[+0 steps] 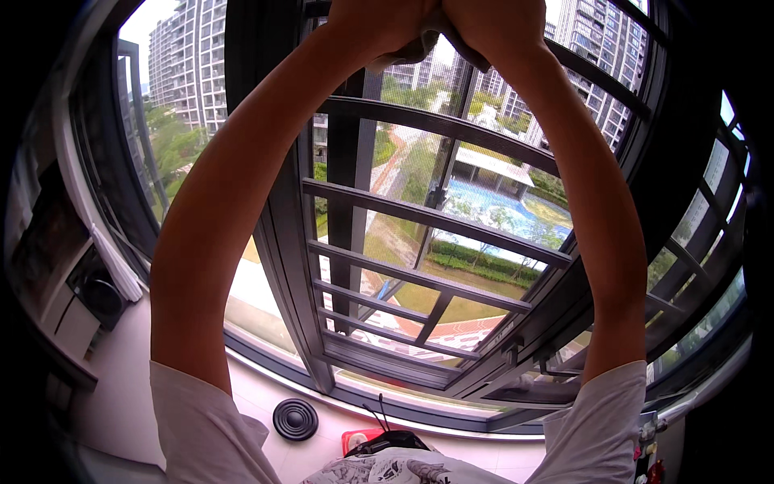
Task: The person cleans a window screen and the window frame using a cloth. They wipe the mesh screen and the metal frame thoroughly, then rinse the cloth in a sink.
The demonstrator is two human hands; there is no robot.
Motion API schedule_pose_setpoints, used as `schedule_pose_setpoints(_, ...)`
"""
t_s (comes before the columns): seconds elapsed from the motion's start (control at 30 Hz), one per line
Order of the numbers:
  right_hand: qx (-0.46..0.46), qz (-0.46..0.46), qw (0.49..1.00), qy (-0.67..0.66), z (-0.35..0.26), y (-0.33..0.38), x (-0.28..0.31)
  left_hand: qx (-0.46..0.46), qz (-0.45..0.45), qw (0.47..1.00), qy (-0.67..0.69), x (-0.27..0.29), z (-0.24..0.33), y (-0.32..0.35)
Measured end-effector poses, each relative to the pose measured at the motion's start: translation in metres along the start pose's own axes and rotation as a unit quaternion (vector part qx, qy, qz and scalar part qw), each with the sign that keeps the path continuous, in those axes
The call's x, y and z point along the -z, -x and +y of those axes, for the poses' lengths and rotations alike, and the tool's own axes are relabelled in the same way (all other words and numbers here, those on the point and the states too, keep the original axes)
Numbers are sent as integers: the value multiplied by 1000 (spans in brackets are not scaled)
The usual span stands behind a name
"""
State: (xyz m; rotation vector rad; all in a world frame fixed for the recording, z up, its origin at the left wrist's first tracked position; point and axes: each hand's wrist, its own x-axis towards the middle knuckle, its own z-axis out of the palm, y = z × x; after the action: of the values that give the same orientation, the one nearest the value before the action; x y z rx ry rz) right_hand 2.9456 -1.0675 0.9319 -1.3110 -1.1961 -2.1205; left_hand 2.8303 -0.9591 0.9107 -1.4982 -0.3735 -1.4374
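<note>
Both my arms reach up to the top edge of the head view. There my left hand [380, 22] and my right hand [498, 24] come close together, bunched on a dark grey cloth [415, 50]. Folds of the cloth hang below both hands. My fingers are mostly cut off by the upper rim. Right behind the hands stands a dark-framed window [282, 266] with horizontal bars [439, 121] across it. Whether the cloth touches a bar cannot be made out.
A window handle [512, 352] sits low on the frame's right side. On the pale floor [242, 399] lie a round black ridged object [296, 419] and something red [360, 440]. A white curtain [117, 262] hangs at the left, beside a low cabinet [72, 310].
</note>
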Motion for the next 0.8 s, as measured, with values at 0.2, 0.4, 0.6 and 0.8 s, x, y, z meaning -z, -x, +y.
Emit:
schedule_pose_setpoints(0.2,-40,-10,997,-69,-17,84,24,45,-19,986,158,24,59,45)
schedule_pose_setpoints(0.4,-21,-263,955,-136,-92,269,84,38,-226,936,269,84,152,241)
schedule_pose_setpoints(0.6,-29,-340,921,-190,-134,384,131,40,-281,907,310,110,217,329)
schedule_pose_setpoints(0.8,-119,-161,969,-141,-47,230,65,84,-81,945,306,43,173,143)
